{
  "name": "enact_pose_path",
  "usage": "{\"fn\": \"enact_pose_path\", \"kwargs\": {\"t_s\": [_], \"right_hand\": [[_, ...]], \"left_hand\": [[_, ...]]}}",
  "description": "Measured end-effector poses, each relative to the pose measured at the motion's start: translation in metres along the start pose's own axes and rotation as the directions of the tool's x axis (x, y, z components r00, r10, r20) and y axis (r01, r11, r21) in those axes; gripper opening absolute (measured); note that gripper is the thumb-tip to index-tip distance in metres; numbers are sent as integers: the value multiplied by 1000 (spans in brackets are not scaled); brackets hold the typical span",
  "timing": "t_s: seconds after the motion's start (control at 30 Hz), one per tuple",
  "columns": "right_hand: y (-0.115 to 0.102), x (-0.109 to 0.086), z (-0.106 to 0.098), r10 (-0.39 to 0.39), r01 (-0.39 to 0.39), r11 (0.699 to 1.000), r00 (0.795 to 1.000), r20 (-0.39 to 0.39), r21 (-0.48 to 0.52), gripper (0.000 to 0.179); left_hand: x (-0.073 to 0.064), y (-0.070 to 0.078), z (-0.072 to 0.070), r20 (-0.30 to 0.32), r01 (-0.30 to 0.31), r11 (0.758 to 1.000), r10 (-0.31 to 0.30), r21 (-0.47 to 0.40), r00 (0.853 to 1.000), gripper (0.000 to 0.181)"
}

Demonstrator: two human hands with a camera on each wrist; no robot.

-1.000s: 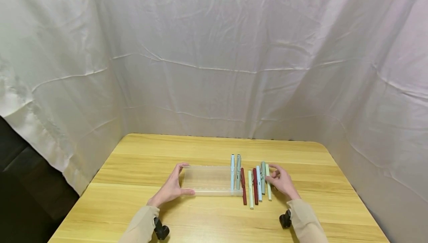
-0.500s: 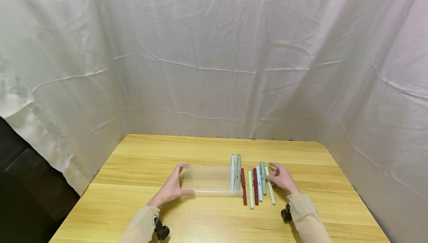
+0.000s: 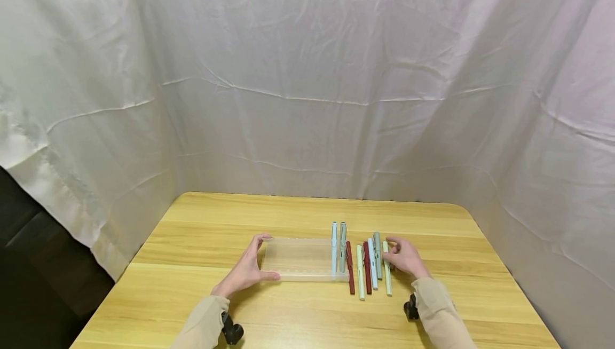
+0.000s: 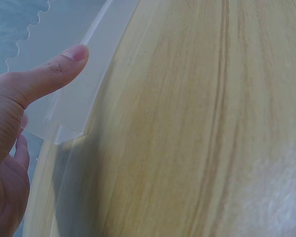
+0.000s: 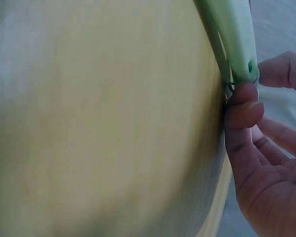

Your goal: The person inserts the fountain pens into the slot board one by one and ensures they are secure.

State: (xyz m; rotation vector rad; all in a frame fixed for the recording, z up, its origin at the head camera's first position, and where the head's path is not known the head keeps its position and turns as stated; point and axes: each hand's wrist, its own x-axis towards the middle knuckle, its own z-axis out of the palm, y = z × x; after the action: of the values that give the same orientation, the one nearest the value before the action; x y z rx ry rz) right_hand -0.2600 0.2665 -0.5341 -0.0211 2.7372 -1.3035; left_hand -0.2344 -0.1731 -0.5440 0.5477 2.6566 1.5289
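My left hand (image 3: pixel 246 269) grips the left end of a clear plastic tray (image 3: pixel 300 255), thumb on the front wall and fingers at the back edge. The left wrist view shows the thumb over the tray's wall (image 4: pixel 74 106) and a scalloped ridge inside. At the tray's right end lie a light blue pen (image 3: pixel 333 247) and a grey-green pen (image 3: pixel 343 247), both reaching past its back edge. My right hand (image 3: pixel 405 258) pinches a pale green pen (image 3: pixel 387 277) between thumb and fingers, at the right end of a row of pens. Close up, the pen (image 5: pixel 237 39) has a clip along its side.
Right of the tray, a dark red pen (image 3: pixel 350 269), a pale green pen (image 3: pixel 360 274), another dark red pen (image 3: pixel 367 269), a light blue pen (image 3: pixel 372 266) and a grey-green pen (image 3: pixel 378 255) lie side by side on the wooden table (image 3: pixel 298 317). Pale curtains (image 3: pixel 307 98) surround it.
The pale green pen in my right hand swung its near end out to the right, then came back nearly straight, slightly apart from the grey-green pen. My left hand and the tray stay put.
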Motion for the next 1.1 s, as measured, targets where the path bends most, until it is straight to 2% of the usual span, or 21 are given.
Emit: {"fn": "enact_pose_path", "kwargs": {"t_s": [0.63, 0.8, 0.97, 1.1], "right_hand": [[-3, -6, 2, 27, -26, 999, 999, -42, 28, 62], [-4, -8, 1, 37, -33, 996, 999, -40, 83, 63], [-1, -8, 0, 4, 0, 996, 999, -46, 93, 57], [-1, -8, 0, -58, 63, 992, 997, -50, 111, 54]], "left_hand": [[0, -1, -1, 1, -9, 1000, 9, 0, 1000, 99], [0, 0, -1, -3, -19, 1000, 19, 2, 1000, 99], [0, 0, -1, 0, -23, 1000, 23, 5, 1000, 99], [0, 0, -1, -1, -24, 1000, 24, 4, 1000, 100]]}}
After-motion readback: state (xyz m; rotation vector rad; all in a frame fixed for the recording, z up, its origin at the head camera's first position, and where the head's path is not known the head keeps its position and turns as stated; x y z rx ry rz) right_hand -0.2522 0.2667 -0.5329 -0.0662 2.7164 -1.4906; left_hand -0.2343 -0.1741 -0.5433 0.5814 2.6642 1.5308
